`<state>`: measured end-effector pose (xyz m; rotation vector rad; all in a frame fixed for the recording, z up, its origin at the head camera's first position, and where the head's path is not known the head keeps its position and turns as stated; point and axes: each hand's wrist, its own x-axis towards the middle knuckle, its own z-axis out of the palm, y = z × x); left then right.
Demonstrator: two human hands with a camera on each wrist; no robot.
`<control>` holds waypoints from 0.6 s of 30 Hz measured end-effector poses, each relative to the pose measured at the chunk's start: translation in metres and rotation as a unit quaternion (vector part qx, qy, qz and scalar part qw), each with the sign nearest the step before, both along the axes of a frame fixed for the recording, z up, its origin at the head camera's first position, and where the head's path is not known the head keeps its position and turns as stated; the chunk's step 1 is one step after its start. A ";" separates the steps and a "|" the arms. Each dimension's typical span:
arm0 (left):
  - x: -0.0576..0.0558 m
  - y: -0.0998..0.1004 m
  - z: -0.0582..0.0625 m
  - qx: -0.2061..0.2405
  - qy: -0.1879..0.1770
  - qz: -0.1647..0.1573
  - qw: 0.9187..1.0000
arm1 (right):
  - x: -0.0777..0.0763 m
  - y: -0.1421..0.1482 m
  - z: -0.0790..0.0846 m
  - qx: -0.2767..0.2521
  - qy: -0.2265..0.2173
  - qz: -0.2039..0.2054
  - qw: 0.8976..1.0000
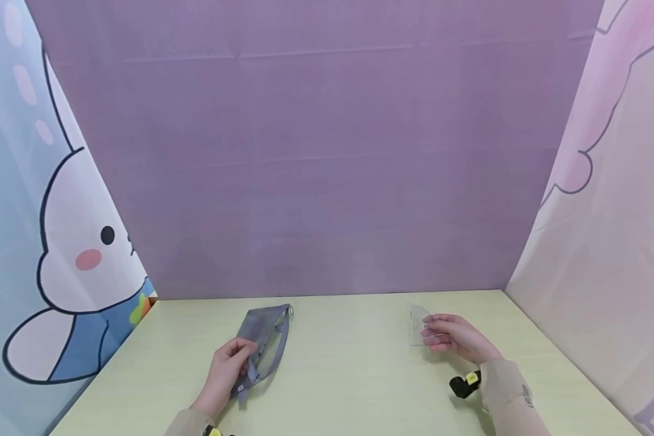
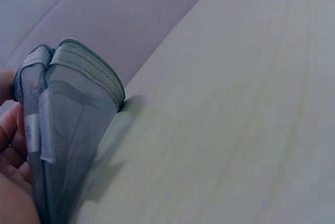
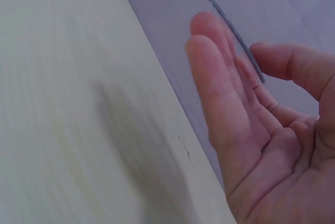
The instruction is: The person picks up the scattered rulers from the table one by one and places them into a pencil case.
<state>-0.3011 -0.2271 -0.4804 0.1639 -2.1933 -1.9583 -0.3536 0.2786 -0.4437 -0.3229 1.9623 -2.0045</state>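
In the head view my left hand (image 1: 226, 370) grips the near side of a grey mesh zipper pouch (image 1: 260, 322), left of the table's middle. The left wrist view shows the pouch (image 2: 78, 109) with its zipped edges parted a little and a small fabric tab on its side; dim shapes inside cannot be made out. Over on the right, my right hand (image 1: 460, 338) pinches a clear plastic protractor (image 1: 416, 332) between thumb and fingers, held upright above the table. Only the thin marked edge of the protractor (image 3: 225, 19) appears in the right wrist view.
The pale wood-grain table (image 1: 349, 375) ends at a purple cloth backdrop (image 1: 327, 151). Printed cloths stand on both sides, the left one with a cartoon rabbit (image 1: 92, 242). A black and yellow wrist device (image 1: 465, 385) hangs by the right sleeve.
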 end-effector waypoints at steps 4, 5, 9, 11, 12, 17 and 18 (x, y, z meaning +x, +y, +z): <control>0.000 0.000 0.000 0.001 -0.002 0.000 1.000 | 0.001 -0.002 0.001 -0.002 -0.001 0.004 1.000; 0.000 0.000 0.000 0.001 -0.003 0.000 1.000 | 0.001 -0.002 0.001 -0.002 -0.001 0.005 1.000; -0.001 0.001 0.001 -0.001 -0.003 -0.003 1.000 | 0.000 -0.004 0.001 -0.003 0.001 0.007 1.000; -0.001 0.001 0.001 0.000 -0.002 -0.003 1.000 | 0.000 -0.006 0.001 0.001 0.002 0.007 1.000; -0.001 0.000 0.001 0.000 -0.002 -0.003 1.000 | -0.001 -0.006 0.000 0.003 0.001 0.006 1.000; 0.000 0.000 0.000 -0.001 -0.002 -0.004 1.000 | -0.001 -0.011 -0.002 0.013 0.001 0.007 1.000; 0.000 0.000 0.000 -0.002 -0.003 -0.004 1.000 | -0.001 -0.011 -0.003 0.014 0.001 0.008 1.000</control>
